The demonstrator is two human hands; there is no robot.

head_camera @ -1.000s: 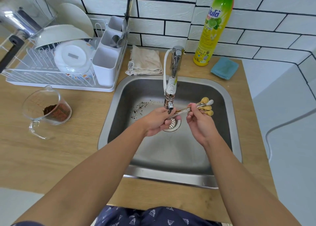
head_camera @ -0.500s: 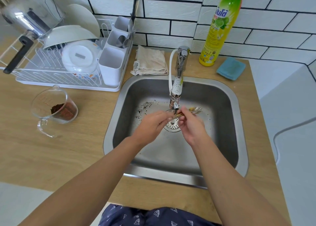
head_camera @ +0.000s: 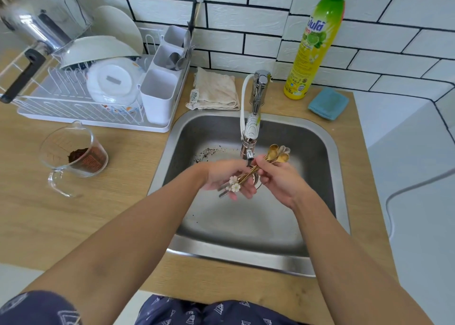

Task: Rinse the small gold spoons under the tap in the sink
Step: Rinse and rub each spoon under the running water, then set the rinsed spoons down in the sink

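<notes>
A bundle of small gold spoons is held over the steel sink, right under the tap nozzle. Their bowls fan out up and to the right; their white flower-shaped handle ends point down and to the left. My right hand pinches the stems in the middle. My left hand cups under the flower ends and touches the handles. The drain is mostly hidden behind the hands. I cannot make out a water stream.
A white dish rack with bowls and cutlery stands at back left. A glass measuring cup holding brown powder sits left of the sink. Behind the sink lie a folded cloth, a yellow dish-soap bottle and a blue sponge. Dark specks dot the basin.
The spoons were drawn in close under the nozzle half a second ago; now their bowls stick out to the right again and the flower ends show below my left hand.
</notes>
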